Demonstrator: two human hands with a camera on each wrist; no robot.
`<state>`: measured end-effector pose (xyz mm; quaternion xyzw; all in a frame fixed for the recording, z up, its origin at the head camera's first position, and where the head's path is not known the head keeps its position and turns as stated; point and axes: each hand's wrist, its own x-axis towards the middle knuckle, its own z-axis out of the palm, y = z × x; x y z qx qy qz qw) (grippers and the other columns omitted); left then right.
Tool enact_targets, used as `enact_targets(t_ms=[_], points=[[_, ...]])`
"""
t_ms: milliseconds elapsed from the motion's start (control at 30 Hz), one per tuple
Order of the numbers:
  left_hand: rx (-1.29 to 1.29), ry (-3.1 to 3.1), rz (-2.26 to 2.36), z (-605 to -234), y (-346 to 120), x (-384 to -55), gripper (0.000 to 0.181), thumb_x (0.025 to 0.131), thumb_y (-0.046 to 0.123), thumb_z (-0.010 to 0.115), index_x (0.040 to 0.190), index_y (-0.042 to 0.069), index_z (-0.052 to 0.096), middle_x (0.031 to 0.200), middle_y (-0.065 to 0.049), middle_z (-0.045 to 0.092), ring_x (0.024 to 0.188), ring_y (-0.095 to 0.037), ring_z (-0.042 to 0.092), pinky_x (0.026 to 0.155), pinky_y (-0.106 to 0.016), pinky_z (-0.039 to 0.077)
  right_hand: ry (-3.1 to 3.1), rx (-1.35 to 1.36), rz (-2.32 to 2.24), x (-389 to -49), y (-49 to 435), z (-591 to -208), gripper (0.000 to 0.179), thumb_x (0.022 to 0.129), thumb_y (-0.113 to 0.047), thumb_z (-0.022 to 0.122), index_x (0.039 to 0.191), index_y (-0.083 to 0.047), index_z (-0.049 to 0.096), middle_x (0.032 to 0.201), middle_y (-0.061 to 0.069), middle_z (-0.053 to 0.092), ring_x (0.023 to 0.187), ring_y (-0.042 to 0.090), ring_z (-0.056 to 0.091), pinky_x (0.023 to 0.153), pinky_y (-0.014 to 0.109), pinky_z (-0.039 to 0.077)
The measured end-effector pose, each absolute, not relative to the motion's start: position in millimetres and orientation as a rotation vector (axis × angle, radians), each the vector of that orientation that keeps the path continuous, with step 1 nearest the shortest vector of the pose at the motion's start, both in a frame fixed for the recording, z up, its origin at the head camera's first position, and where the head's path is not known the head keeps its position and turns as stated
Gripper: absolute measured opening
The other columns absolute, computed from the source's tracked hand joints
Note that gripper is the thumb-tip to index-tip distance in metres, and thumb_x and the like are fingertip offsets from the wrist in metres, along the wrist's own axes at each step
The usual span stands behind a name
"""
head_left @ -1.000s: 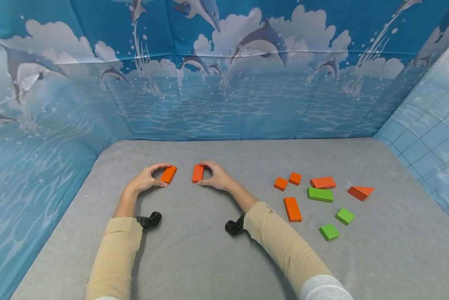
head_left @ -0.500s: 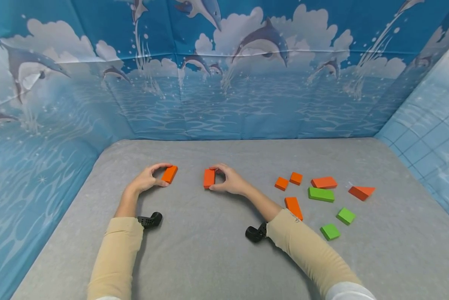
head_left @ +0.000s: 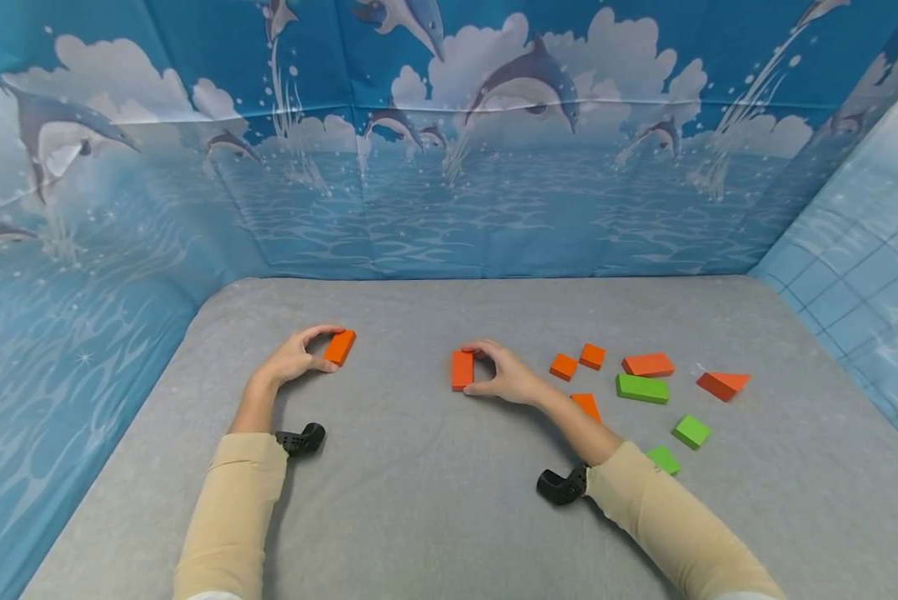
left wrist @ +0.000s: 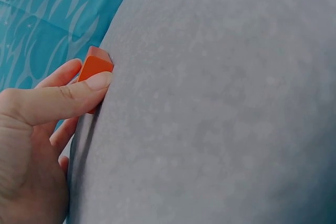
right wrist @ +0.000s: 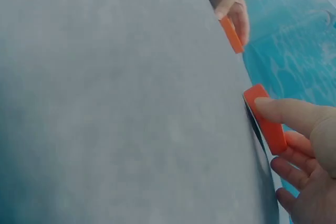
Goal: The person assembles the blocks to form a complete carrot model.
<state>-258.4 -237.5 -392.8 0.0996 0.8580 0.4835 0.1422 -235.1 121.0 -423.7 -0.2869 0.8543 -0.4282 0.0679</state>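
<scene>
1. On my feed the left hand had a slanted orange block pinched between thumb and fingers, just right of its palm.
2. The right hand was pinching a red-orange block the same way, just left of its palm. Honestly couldn't tell if either was touching the gray cloth.
3. So both held blocks sat between the hands, well apart.
4. Right of the right hand I saw a small orange cube, a second small cube near it, then a long green block and, farthest out, a red wedge.
5. Nearer the body than that hand, its forearm partly hid another orange block.
</scene>
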Motion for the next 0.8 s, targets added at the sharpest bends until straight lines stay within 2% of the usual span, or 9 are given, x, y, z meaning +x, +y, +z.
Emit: enact_targets(t_ms=[300, 567, 800], points=[[0.288, 2.479, 1.381, -391, -235, -259, 0.064, 0.075, -0.003, 0.069, 0.134, 0.0, 0.043, 0.143, -0.021, 0.03, 0.134, -0.037, 0.017, 0.105, -0.057, 0.01, 2.598, -0.769, -1.259, -234, 138, -426, 0.062, 0.077, -0.015, 0.073, 0.131, -0.002, 0.045, 0.129, 0.016, 0.046, 0.115, 0.03, 0.043, 0.098, 0.047, 0.033], [0.293, 2.493, 1.385, -415, -246, -276, 0.066, 0.073, 0.003, 0.074, 0.133, 0.008, 0.047, 0.143, -0.017, 0.032, 0.134, -0.035, 0.019, 0.105, -0.057, 0.011, 2.592, -0.746, -1.243, -234, 140, -425, 0.062, 0.077, -0.015, 0.073, 0.131, -0.003, 0.046, 0.128, 0.015, 0.047, 0.115, 0.029, 0.043, 0.098, 0.047, 0.032], [0.325, 2.553, 1.386, -423, -245, -278, 0.068, 0.069, 0.007, 0.078, 0.13, 0.009, 0.05, 0.139, -0.017, 0.039, 0.13, -0.034, 0.027, 0.103, -0.056, 0.017, 2.58, -0.742, -1.23, -235, 140, -424, 0.063, 0.077, -0.017, 0.074, 0.132, -0.003, 0.045, 0.128, 0.016, 0.047, 0.116, 0.03, 0.043, 0.099, 0.047, 0.032]])
